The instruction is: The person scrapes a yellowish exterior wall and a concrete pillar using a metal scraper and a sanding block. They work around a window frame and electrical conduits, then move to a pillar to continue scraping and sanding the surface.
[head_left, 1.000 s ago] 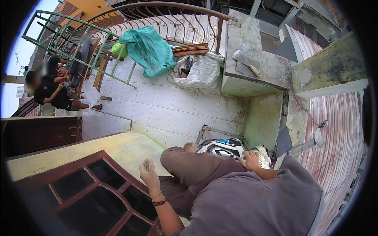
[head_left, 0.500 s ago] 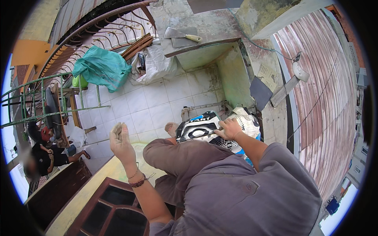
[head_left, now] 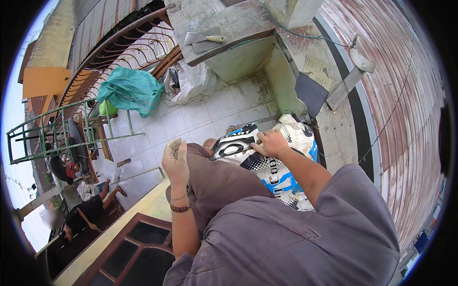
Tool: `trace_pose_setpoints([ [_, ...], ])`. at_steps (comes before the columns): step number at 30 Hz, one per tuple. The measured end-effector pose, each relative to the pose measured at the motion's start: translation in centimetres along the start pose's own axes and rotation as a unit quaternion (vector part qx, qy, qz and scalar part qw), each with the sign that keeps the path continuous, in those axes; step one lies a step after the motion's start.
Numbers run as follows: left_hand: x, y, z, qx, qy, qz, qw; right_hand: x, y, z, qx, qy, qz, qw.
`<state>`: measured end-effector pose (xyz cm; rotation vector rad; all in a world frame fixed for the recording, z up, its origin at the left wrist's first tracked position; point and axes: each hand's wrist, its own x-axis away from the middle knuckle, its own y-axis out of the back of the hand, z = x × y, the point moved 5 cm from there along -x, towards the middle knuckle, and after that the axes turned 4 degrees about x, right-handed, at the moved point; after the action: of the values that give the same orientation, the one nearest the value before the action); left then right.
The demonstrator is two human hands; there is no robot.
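My right hand (head_left: 271, 143) has its fingers bent over the upper part of a white, black and blue printed plastic sack or sheet (head_left: 279, 180), which lies crumpled beside my right leg. Whether it is a bag or a loose sheet, I cannot tell. My left hand (head_left: 175, 159) is raised over my bent leg, coated in pale dust. Its fingers point up, the thumb stands a little apart, and nothing shows in it. Dark beaded bracelets circle that wrist.
On the ledge ahead lie a scraper (head_left: 205, 38) and a grey flat plate (head_left: 312, 93). A teal plastic sheet (head_left: 131, 90), a white sack (head_left: 193, 81) and a green metal frame (head_left: 71, 133) stand left. A dark-framed window (head_left: 138, 250) is below. Another person (head_left: 86, 212) sits lower left.
The view has shifted and turned somewhat. My left hand has come rightward, closer to my leg. More of the printed plastic shows beneath my right arm, and my right hand stays on it.
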<state>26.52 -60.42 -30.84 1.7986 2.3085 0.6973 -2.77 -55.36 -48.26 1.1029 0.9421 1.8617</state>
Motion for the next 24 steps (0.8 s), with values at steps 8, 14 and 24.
trace_pose_setpoints([
  [8, 5.7, -11.9, 5.6, -0.375, -0.059, 0.312, 0.871, 0.2, -0.3, -0.4, -0.013, -0.032, -0.026, 0.999],
  [14, 6.3, -12.7, 8.4, -0.481, -0.046, 0.382, 0.788, 0.3, -0.2, -0.7, -0.013, -0.039, -0.074, 0.996],
  [24, 4.0, -14.6, 9.4, -0.562, -0.069, 0.460, 0.685, 0.6, 0.1, -0.8, -0.002, -0.051, -0.175, 0.983],
])
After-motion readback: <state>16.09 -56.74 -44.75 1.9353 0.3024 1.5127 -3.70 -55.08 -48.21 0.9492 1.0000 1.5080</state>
